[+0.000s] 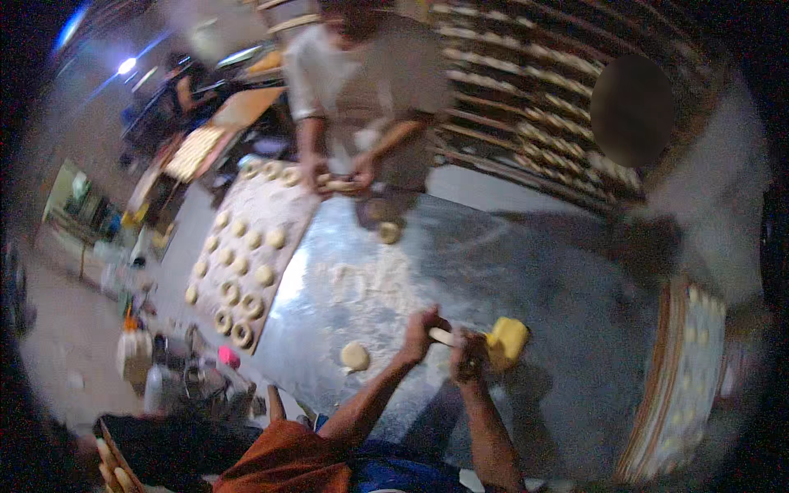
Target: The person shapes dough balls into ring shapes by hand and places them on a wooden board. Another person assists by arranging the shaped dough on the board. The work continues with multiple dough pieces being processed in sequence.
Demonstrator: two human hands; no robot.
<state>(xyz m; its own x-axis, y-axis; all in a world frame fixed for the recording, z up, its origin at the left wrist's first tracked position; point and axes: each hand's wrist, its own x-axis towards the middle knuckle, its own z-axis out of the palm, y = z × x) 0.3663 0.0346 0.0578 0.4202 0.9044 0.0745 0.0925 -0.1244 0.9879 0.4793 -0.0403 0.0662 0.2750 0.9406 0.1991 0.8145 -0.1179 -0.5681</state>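
Above the metal table, a short pale strip of dough [442, 336] spans my two hands. My left hand [424, 327] is closed round its left end. The other end is in my closed right hand [468, 358], whose fingers are partly blurred. Just right of that hand sits a soft-looking yellow block [508, 342]; I cannot tell what it is made of. A flat round piece of dough [355, 357] lies to the left of my hands, at the edge of scattered flour [382, 279].
Across the table [575, 287], a person [362, 90] holds a dough piece [340, 185] near a dough ring [389, 232]. On the left lies a floured board [271, 214] with dough rounds and rings. Stacked boards [657, 386] stand right; a loaded rack [526, 90] is behind.
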